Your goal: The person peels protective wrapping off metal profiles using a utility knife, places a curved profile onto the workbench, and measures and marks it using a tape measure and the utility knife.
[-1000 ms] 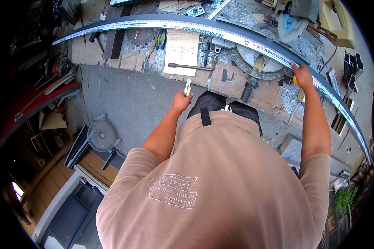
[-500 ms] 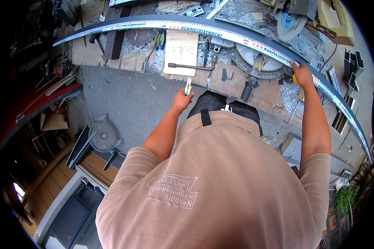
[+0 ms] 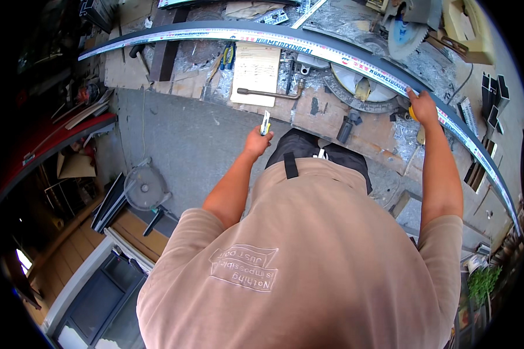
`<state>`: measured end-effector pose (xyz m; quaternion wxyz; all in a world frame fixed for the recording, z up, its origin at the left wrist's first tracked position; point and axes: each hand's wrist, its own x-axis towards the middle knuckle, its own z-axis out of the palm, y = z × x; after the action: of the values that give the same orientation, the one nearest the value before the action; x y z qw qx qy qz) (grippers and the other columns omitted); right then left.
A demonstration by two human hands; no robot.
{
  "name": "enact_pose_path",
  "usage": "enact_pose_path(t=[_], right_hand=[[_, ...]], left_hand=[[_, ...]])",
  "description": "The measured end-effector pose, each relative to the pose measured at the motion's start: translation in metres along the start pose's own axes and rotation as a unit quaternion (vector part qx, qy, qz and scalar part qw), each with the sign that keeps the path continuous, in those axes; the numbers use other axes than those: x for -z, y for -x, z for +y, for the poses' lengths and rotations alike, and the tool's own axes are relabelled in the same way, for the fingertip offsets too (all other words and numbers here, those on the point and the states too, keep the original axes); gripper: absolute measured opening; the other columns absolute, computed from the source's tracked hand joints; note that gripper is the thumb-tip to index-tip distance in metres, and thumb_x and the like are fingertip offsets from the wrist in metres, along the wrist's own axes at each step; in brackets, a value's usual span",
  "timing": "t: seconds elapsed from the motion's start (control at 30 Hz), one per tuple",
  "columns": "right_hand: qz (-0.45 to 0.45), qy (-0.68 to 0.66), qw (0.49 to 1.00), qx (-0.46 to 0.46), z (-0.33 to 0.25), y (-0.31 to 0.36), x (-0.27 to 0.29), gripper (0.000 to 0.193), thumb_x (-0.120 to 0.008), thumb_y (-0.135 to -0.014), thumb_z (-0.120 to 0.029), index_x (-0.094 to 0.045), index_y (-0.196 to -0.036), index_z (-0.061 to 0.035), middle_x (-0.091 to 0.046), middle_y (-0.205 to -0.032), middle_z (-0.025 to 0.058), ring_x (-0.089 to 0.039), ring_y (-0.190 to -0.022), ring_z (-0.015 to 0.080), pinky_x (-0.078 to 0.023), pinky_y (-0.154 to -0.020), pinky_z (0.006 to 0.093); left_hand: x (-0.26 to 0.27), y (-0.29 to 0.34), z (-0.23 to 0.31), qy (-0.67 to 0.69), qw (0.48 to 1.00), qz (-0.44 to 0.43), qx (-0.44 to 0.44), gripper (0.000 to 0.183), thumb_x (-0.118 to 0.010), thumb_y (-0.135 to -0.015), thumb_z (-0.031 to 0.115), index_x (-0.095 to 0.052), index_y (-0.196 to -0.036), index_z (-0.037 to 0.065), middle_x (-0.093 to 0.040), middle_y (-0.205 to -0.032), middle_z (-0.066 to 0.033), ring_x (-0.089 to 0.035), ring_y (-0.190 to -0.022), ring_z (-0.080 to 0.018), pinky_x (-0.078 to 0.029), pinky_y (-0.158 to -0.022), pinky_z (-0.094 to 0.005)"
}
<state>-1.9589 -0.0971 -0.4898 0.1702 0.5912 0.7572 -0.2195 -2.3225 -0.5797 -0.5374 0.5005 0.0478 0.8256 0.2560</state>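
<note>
Held in front of the bench, my left hand [image 3: 256, 141] is closed around a utility knife [image 3: 265, 123], its pale tip pointing away from me. Across the bench lies a long grey metal profile [image 3: 227, 30] with printed protective film along its near side; it looks curved in this wide view. My right hand [image 3: 424, 108] is closed at the profile's near edge toward the right, fingertips on it. Something small and yellow [image 3: 413, 113] shows beside that palm; most of it is hidden, so its kind cannot be told.
A sheet of paper [image 3: 262, 61] lies on the bench under a socket wrench [image 3: 271, 94]. Pliers [image 3: 228, 57] lie left of it. A mitre saw with a toothed blade [image 3: 404, 41] stands back right. Metal shavings cover much of the bench [image 3: 326, 119]. A round grey fan [image 3: 146, 187] stands on the floor at left.
The whole view has shifted slightly. Both hands keep nearly the same places and grips, and the profile has not visibly moved on the bench.
</note>
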Motion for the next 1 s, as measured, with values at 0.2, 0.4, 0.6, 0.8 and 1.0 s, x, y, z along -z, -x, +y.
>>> enact_pose_path(t=[0.2, 0.4, 0.6, 0.8, 1.0], right_hand=[[-0.004, -0.017, 1.0, -0.02, -0.012, 0.007, 0.001, 0.083, -0.054, -0.099, -0.071, -0.066, -0.128, 0.006, -0.068, -0.132, 0.0337, -0.063, -0.128, 0.049, -0.049, -0.109, 0.0525], [-0.028, -0.031, 0.998, -0.04, -0.032, 0.023, 0.017, 0.08, -0.052, -0.101, -0.069, -0.063, -0.136, 0.003, -0.067, -0.138, 0.0289, -0.063, -0.132, 0.0447, -0.049, -0.111, 0.0517], [-0.032, -0.037, 0.998, -0.047, -0.029, 0.025, 0.021, 0.077, -0.052, -0.102, -0.066, -0.062, -0.14, 0.0012, -0.065, -0.143, 0.0257, -0.063, -0.133, 0.0423, -0.049, -0.111, 0.0508], [-0.099, 0.004, 0.995, 0.029, -0.023, 0.033, 0.054, 0.073, -0.056, -0.1, -0.067, -0.072, -0.133, -0.0031, -0.069, -0.139, 0.0204, -0.065, -0.131, 0.04, -0.053, -0.107, 0.0487], [-0.017, 0.004, 1.0, -0.017, 0.025, 0.042, 0.062, 0.071, -0.062, -0.096, -0.068, -0.076, -0.128, -0.0067, -0.072, -0.135, 0.0187, -0.068, -0.126, 0.0378, -0.056, -0.103, 0.0462]], left_hand=[[-0.006, 0.016, -0.008, 0.008, 0.999, 0.026, 0.017, 0.039, -0.078, -0.097, 0.021, -0.063, -0.127, -0.001, -0.071, -0.088, -0.0078, -0.069, -0.069, -0.0161, -0.057, -0.062, -0.0347], [-0.025, 0.043, -0.01, 0.0, 1.0, 0.017, 0.019, 0.031, -0.075, -0.1, 0.02, -0.063, -0.122, 0.001, -0.069, -0.09, -0.0055, -0.066, -0.07, -0.0149, -0.057, -0.063, -0.0325], [-0.047, 0.068, 0.0, 0.004, 1.0, 0.024, 0.016, 0.031, -0.074, -0.101, 0.019, -0.063, -0.124, 0.002, -0.068, -0.091, -0.0043, -0.065, -0.07, -0.0136, -0.055, -0.062, -0.0308], [-0.069, 0.103, -0.001, 0.039, 0.998, 0.053, -0.002, 0.031, -0.074, -0.101, 0.019, -0.063, -0.125, 0.002, -0.067, -0.09, -0.0041, -0.063, -0.068, -0.0134, -0.055, -0.063, -0.0306], [-0.087, 0.119, -0.04, 0.035, 0.996, 0.082, 0.025, 0.027, -0.075, -0.1, 0.017, -0.062, -0.117, 0.0, -0.068, -0.087, -0.0052, -0.066, -0.067, -0.0141, -0.056, -0.059, -0.0322]])
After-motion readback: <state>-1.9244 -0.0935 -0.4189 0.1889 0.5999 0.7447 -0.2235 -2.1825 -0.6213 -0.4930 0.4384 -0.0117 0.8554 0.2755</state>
